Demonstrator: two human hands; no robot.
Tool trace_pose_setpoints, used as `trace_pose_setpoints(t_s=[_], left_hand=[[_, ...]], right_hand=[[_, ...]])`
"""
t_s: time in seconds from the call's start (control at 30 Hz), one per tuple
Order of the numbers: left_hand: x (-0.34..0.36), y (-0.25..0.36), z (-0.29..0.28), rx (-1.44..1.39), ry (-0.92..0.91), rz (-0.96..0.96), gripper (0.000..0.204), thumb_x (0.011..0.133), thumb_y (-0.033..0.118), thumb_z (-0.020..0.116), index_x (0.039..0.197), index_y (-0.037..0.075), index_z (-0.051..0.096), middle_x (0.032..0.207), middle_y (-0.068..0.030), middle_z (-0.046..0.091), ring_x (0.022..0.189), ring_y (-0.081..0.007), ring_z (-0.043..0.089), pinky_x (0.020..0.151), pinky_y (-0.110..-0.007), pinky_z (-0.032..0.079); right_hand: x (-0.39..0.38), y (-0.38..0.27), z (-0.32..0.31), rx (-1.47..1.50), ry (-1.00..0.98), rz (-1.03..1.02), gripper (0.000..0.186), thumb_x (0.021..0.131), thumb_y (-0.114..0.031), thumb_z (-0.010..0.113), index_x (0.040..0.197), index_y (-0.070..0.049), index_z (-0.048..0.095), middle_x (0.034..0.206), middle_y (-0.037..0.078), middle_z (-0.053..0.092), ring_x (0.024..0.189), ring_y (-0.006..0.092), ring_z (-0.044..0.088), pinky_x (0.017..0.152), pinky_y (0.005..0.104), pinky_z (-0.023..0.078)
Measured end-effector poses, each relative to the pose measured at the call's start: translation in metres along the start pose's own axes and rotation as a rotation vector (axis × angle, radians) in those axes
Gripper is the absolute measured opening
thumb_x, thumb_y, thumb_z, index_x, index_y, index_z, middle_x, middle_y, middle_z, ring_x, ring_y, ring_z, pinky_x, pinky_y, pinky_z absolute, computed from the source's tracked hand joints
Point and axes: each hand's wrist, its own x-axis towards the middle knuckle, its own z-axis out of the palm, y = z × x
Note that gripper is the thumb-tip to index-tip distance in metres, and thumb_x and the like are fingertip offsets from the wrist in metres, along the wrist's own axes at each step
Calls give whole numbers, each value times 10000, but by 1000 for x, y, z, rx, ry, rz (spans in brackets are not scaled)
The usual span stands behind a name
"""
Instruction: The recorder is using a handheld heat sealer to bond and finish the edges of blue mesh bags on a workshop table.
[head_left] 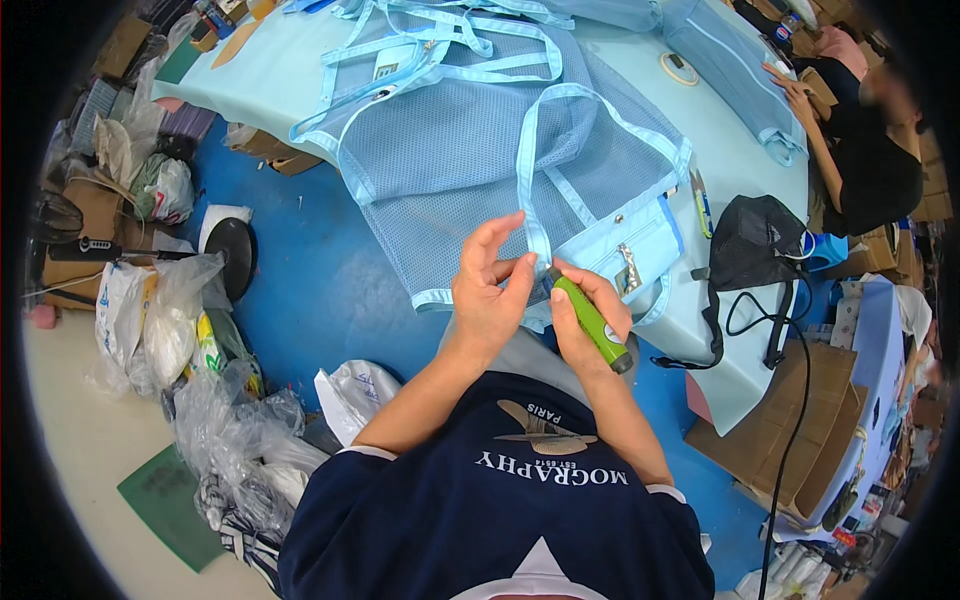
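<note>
My right hand [592, 318] is wrapped round a tool with a green handle [593, 325] and a dark butt end. Its tip points away from me at the bag's edge, and its exact kind is not clear. Close on its left is my left hand [490, 295], thumb and a bent finger together, index finger stretched beside a light blue strap [528, 160]. Whatever it pinches is too small to make out. That strap belongs to a blue mesh bag [430, 160] spread over the table's near edge. A pale blue pocket panel [625, 245] with a metallic label lies by my right hand.
On the table [745, 345] at right are yellow-handled snips [702, 205] and a black pouch [752, 240] with straps and a cord. A tape roll [680, 68] and another mesh bag [735, 75] lie farther back. A co-worker [870, 150] sits at right. Plastic bags [165, 310] crowd the left floor.
</note>
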Motion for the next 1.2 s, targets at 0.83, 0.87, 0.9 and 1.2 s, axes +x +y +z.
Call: trace_pose_setpoints(t_s=[0.83,0.87,0.9,1.2], left_hand=[[1,4,0,-57,-39,-74,505,821,-92,552,1256,26,325,1267,-185,487,752,-95,615,601,-186,497],[1,3,-1,-57,-38,-74,505,821,-92,552,1256,26,325,1267,-185,487,752,-95,615,601,-186,497],[0,0,-1,-40,-38,-72,503,820,-91,553,1254,26,326,1263,-182,491,750,-94,615,601,-185,497],[1,-3,-1,-44,-35,-55,497,818,-90,559,1247,25,336,1251,-174,504,743,-77,602,578,-171,473]], right_hand=[[-3,-4,3,-13,29,176,235,735,-15,678,957,30,617,979,173,654,809,183,655,710,269,516],[-2,-2,2,-12,28,175,235,735,-15,678,957,30,617,979,173,654,809,183,655,710,269,516],[-1,1,0,-7,6,94,235,735,-11,678,958,32,617,977,170,655,805,178,653,707,267,515],[0,-2,0,2,8,118,221,733,-2,677,943,31,619,969,163,660,811,182,655,713,269,515]])
